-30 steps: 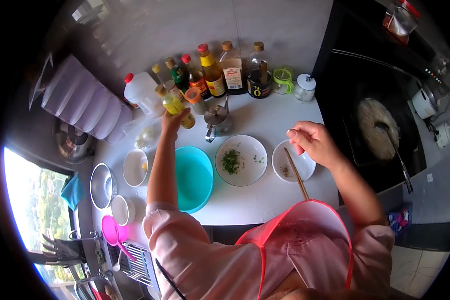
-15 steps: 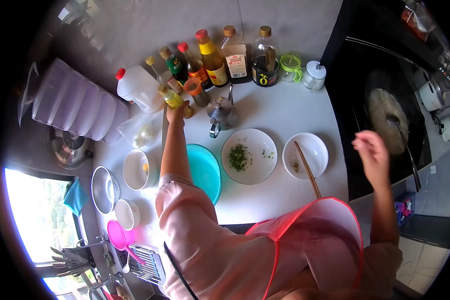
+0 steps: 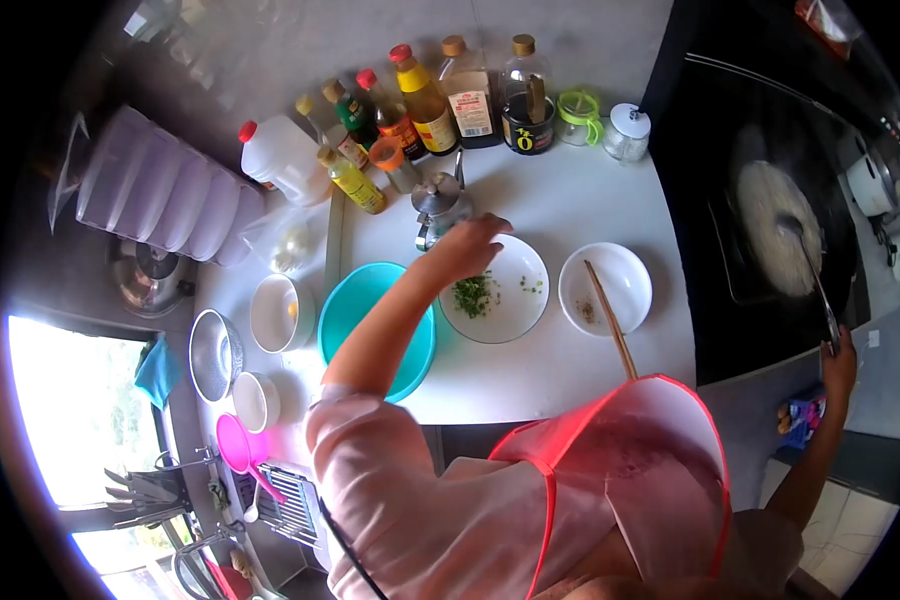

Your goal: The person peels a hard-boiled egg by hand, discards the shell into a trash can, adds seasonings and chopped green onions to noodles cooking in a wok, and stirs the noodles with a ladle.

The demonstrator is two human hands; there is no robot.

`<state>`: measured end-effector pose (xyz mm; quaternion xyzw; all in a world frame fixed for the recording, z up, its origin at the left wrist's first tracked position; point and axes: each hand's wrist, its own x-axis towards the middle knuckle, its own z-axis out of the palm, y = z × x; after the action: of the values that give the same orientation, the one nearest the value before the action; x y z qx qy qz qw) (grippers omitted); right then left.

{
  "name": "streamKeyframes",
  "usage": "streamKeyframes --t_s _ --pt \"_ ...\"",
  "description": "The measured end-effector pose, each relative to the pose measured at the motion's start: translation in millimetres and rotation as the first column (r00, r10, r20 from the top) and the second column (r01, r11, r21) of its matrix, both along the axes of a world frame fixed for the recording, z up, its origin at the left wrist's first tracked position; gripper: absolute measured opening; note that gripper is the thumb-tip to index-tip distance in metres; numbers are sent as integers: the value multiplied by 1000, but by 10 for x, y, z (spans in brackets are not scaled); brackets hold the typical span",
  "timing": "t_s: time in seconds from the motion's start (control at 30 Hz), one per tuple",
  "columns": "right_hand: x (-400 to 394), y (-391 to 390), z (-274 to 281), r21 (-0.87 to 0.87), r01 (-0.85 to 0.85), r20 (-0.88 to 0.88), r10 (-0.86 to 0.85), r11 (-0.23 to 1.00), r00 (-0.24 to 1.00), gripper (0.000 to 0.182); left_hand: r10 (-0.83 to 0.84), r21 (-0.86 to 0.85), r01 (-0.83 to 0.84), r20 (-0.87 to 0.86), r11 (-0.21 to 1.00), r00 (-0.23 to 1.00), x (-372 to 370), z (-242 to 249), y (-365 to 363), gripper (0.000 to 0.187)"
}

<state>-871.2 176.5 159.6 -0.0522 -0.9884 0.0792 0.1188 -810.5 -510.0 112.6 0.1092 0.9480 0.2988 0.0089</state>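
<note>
My left hand (image 3: 473,246) hovers over the far left rim of a white plate (image 3: 522,310) with chopped green herbs (image 3: 473,295), beside a metal pot with a spout and handle (image 3: 436,196). Nothing shows in it and its fingers are loosely apart. Far to the right, my right hand (image 3: 839,364) is closed around the end of a ladle's handle (image 3: 821,290). The ladle's head rests in a wok of pale, steaming food (image 3: 768,205) on the black stove. Chopsticks (image 3: 611,318) lean in a white bowl (image 3: 638,283) holding some brown seasoning.
Several sauce bottles (image 3: 430,115) line the wall, with a small yellow bottle (image 3: 352,182) and an orange-capped shaker (image 3: 394,164) before them. A turquoise basin (image 3: 362,300) stands under my left forearm. Left of it are white bowls (image 3: 267,325) and a pink ladle (image 3: 240,443).
My left hand has left the small yellow bottle, which stays standing, and moved right to the plate. My right hand has moved down and right onto the ladle's handle.
</note>
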Motion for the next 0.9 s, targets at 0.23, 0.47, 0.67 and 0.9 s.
streamKeyframes --t_s 0.23,0.47,0.67,0.9 --pt "124 -263 189 56 -143 73 138 988 988 56 -178 -277 318 432 907 884 -719 -898 -238 35" --pt "183 -488 195 -76 -13 244 31 997 969 51 -83 -332 394 665 857 742 -751 -406 -205 32" --pt "246 -217 327 -942 301 316 95 150 944 21 5 -319 200 540 926 842 -598 660 35 26" --pt "508 -192 284 -990 106 110 42 91 993 13 139 251 -308 523 918 841 -748 1175 414 33"
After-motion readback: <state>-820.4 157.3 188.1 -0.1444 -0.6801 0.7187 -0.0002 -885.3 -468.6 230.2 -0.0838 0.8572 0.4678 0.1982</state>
